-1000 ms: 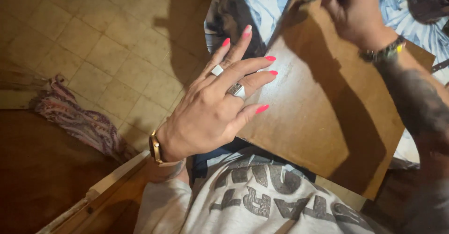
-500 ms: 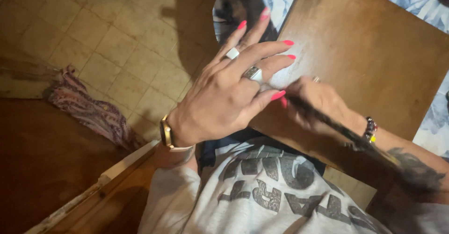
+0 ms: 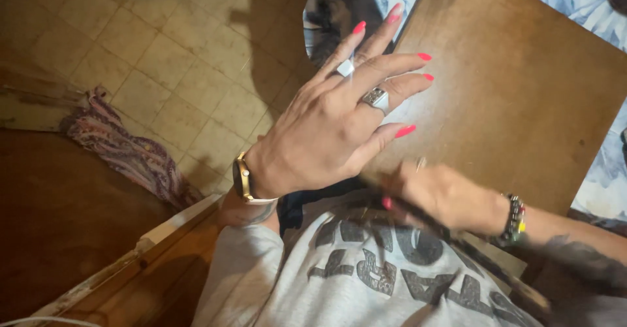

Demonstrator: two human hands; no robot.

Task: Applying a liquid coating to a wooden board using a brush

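Her left hand (image 3: 326, 131) lies flat, fingers (image 3: 392, 62) spread wide and holding nothing, on the near left edge of the brown board (image 3: 522, 98) resting on her lap. The right hand (image 3: 437, 196), blurred, sits at the board's near edge, fingers curled round a thin dark stick (image 3: 457, 232) that slants over the grey printed shirt (image 3: 366, 275). A patterned cloth (image 3: 124, 150) lies on the tiled floor (image 3: 163, 46), well apart.

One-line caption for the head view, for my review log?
Left hand spread flat on a brown board while the blurred right hand holds a thin dark stick at its near edge.
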